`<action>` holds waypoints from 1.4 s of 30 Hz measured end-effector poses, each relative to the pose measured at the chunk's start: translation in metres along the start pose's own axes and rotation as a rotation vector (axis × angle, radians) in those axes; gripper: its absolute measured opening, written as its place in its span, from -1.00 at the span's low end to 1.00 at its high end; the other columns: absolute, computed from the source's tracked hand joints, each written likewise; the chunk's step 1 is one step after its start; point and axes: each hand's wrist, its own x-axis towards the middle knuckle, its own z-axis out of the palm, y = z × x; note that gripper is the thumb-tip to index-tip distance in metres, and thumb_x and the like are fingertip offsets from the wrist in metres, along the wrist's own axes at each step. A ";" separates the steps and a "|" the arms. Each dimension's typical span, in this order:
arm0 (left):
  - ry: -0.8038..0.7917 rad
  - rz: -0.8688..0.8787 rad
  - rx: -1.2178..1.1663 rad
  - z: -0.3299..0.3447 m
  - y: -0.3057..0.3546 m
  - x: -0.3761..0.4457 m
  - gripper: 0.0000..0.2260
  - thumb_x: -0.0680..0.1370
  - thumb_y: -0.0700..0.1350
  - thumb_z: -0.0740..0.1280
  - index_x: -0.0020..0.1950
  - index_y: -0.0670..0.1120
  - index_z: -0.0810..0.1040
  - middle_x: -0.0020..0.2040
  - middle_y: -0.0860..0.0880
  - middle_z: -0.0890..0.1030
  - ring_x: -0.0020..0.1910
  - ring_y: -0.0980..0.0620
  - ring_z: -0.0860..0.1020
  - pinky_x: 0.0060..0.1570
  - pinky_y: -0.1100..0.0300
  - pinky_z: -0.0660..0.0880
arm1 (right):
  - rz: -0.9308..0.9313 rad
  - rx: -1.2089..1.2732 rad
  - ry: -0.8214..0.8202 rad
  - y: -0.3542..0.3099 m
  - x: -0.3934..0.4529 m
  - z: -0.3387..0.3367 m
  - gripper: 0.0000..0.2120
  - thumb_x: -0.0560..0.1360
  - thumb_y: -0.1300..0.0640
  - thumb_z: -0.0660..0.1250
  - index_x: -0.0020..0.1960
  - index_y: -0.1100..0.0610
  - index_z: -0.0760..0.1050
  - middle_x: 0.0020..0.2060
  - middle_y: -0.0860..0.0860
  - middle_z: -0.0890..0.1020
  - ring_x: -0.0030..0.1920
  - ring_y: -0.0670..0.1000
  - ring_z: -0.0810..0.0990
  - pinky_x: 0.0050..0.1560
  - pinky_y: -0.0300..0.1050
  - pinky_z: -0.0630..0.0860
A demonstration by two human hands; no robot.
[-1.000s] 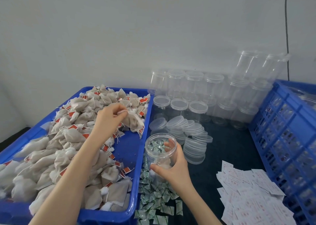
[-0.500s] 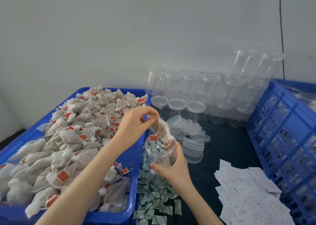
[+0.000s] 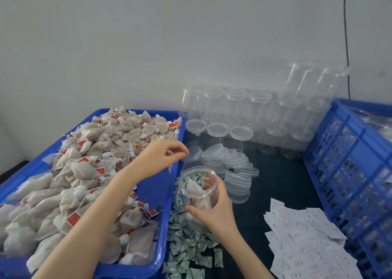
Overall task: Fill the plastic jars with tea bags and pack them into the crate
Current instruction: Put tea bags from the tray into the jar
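we have the open jar [image 3: 198,188] in our right hand [image 3: 214,212], fingers wrapped round its lower wall, just right of the blue tray [image 3: 161,196] and over the scattered green-and-white sachets [image 3: 186,236]. one tea bag [image 3: 196,191] lies inside it. our left hand [image 3: 161,157] hovers above the tray's right rim with fingers loosely curled; it seems to hold nothing, though a bit of string or tag may sit under the fingertips, we cannot tell. the heap of tea bags [image 3: 84,172] fills the tray. we judge the bags very light, soft and crushable, with strings that snag on neighbours, so a gentle pinch at a top corner should lift one free. the jar looks thin, clear, smooth and light, likely to tip or slip, so we would grip it low around the wall. the crate [image 3: 350,162] stands to the right on the counter [image 3: 282,179], beside loose lids [image 3: 231,162] and lidded jars [image 3: 237,109].
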 end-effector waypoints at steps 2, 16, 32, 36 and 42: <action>-0.031 -0.159 0.209 -0.006 -0.025 0.009 -0.90 0.56 -0.06 0.32 0.00 0.15 0.58 -0.04 0.19 0.63 -0.08 0.26 0.56 -0.01 0.29 0.50 | 0.007 0.011 -0.006 0.000 0.000 0.000 -0.17 0.08 -0.16 0.58 0.24 -0.42 0.26 0.20 -0.35 0.50 0.24 -0.36 0.44 0.09 -0.52 0.39; -0.238 -0.444 0.362 0.057 -0.107 0.072 -0.60 0.58 -0.30 0.20 0.44 -0.19 0.32 0.40 -0.20 0.42 0.34 -0.16 0.41 0.31 0.05 0.33 | -0.017 0.055 -0.010 0.005 -0.001 0.003 -0.15 0.09 -0.10 0.60 0.31 -0.24 0.33 0.16 -0.34 0.54 0.21 -0.31 0.49 0.12 -0.46 0.43; -0.121 -0.413 0.639 0.083 -0.117 0.061 -0.73 0.61 -0.08 0.16 0.26 -0.09 0.51 0.26 -0.11 0.43 0.26 -0.15 0.40 0.15 -0.01 0.42 | -0.024 0.045 -0.008 0.009 -0.005 -0.006 -0.16 0.08 -0.11 0.61 0.30 -0.23 0.34 0.13 -0.33 0.54 0.20 -0.34 0.48 0.09 -0.55 0.38; -0.173 -0.383 0.650 0.076 -0.113 0.055 -0.74 0.55 -0.13 0.21 0.24 -0.07 0.44 0.20 -0.11 0.55 0.14 -0.16 0.54 0.05 0.00 0.47 | -0.031 0.038 -0.011 0.009 -0.006 -0.007 -0.18 0.14 0.00 0.65 0.30 -0.23 0.34 0.15 -0.30 0.55 0.21 -0.34 0.47 0.09 -0.55 0.37; -0.115 -0.457 0.403 0.057 -0.113 0.050 -0.33 0.52 -0.23 0.32 0.54 0.00 0.06 0.36 -0.31 0.32 0.05 -0.23 0.56 -0.01 0.02 0.53 | -0.022 0.043 -0.016 0.007 -0.006 -0.007 -0.15 0.09 -0.11 0.61 0.31 -0.23 0.34 0.18 -0.29 0.54 0.22 -0.35 0.46 0.08 -0.54 0.38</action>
